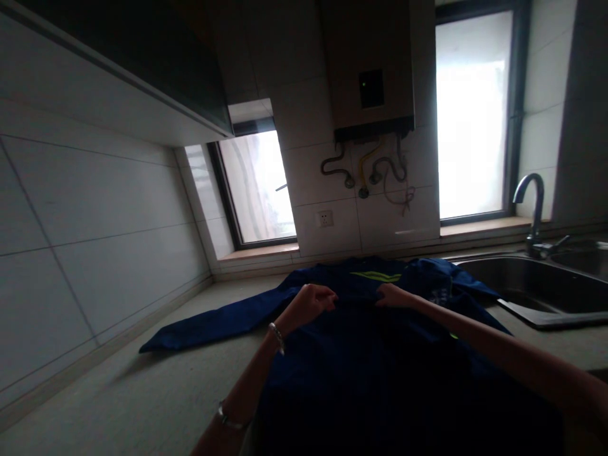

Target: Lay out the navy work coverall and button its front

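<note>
The left grip (313,300) and right grip (395,296), side by side, are over the jacket (327,354) lying on the surface (156,399). One sleeve (213,324) extends left of the left grip. Right of the right grip, the sink (560,319) sits in the surface, the faucet (537,215) at its back edge. Behind both grips, the wall (306,152) bears the socket (325,218) and, higher, the water heater (368,47). The left window (259,190) is behind and left of the left grip, the right window (472,126) behind and right of the right grip. The cabinet (142,57) hangs above, to their left.
</note>
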`<act>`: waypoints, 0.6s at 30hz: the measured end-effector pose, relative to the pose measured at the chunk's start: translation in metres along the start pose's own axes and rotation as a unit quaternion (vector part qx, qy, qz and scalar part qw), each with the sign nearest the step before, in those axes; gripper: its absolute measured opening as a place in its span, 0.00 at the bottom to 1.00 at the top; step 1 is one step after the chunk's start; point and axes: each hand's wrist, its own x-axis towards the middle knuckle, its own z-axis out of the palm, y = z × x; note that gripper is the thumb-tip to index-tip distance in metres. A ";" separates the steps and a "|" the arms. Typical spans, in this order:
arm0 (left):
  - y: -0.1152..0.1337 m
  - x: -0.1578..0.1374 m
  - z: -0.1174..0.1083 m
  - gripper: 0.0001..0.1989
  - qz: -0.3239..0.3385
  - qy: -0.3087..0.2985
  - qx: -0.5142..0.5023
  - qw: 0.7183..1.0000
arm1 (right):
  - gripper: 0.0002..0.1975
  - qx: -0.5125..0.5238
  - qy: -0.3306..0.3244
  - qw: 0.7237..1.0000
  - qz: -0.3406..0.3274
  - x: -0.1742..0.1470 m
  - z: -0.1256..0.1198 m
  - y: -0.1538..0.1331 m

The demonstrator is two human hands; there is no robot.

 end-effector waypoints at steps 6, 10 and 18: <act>-0.003 -0.001 -0.002 0.17 0.010 0.002 -0.004 1.000 | 0.12 -0.098 -0.016 0.995 0.009 0.000 -0.034 -0.020; -0.007 0.001 -0.001 0.18 -0.006 0.022 0.010 1.000 | 0.11 -0.213 0.037 0.976 0.006 -0.015 -0.078 -0.038; -0.004 0.004 -0.015 0.17 0.051 0.210 0.081 0.973 | 0.17 -0.239 0.237 0.941 -0.019 -0.045 -0.213 -0.072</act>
